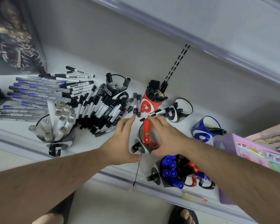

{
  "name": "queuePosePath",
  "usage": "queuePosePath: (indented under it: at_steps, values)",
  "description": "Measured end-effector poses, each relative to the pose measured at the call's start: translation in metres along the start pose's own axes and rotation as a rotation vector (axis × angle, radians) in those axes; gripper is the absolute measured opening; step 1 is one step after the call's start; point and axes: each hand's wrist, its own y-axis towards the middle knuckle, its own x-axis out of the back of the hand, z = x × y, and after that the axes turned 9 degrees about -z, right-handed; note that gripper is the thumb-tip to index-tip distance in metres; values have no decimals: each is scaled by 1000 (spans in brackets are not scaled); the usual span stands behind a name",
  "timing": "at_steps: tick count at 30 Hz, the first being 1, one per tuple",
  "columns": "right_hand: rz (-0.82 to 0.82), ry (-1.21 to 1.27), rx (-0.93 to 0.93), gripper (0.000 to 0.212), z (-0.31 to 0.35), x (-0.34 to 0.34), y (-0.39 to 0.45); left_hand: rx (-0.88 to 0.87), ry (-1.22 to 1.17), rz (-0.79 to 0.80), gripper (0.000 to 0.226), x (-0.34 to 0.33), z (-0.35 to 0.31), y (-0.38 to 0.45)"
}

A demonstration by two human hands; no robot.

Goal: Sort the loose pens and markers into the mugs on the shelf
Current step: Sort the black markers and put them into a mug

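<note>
A black-and-white mug (140,147) holding red markers (147,133) stands near the shelf's front edge, between my hands. My left hand (124,139) is spread on its left, the index fingertip touching the ends of two dark markers (137,105) lying on the shelf. My right hand (166,136) arches over the mug's right side, thumb against its near wall and fingertips resting on thin black-and-white pens (158,113). A big pile of loose black markers (102,107) and clear blue pens (34,96) covers the shelf's left half.
Other mugs stand around: one with grey markers (61,139), a red one full of black pens (152,104), a blue one (204,131), a black one at the back (115,89), and one with blue and red markers (173,172). Pink and purple boxes (249,152) sit at right.
</note>
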Motion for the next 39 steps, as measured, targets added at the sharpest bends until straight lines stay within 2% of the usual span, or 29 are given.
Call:
queuePosePath:
  at_steps: [7, 12, 19, 26, 29, 34, 36, 39]
  values:
    - [-68, 2, -228, 123, -50, 10, -3, 74, 21, 52, 122, -1, 2, 1]
    - [-5, 36, -321, 119, -72, 4, -5, 90, 21, 58, 116, 0, 0, 3]
    - [106, 70, -447, 125, -87, 6, -10, 144, -78, -64, 110, 13, 3, 9]
    - [169, 170, -533, 98, -83, 18, -11, 165, -119, -49, 109, 15, -5, 9]
    - [58, 204, -549, 90, -71, 21, -6, 176, -125, -35, 108, 16, -5, 7]
    - [-425, 494, -567, 55, -31, 33, 11, 227, -174, -27, 101, 20, -7, 7]
    - [-495, 582, -606, 44, -12, 36, 18, 255, -193, -28, 96, 23, -8, 7]
    - [-508, 643, -697, 26, 10, 30, 31, 297, -224, -39, 85, 27, -13, 7]
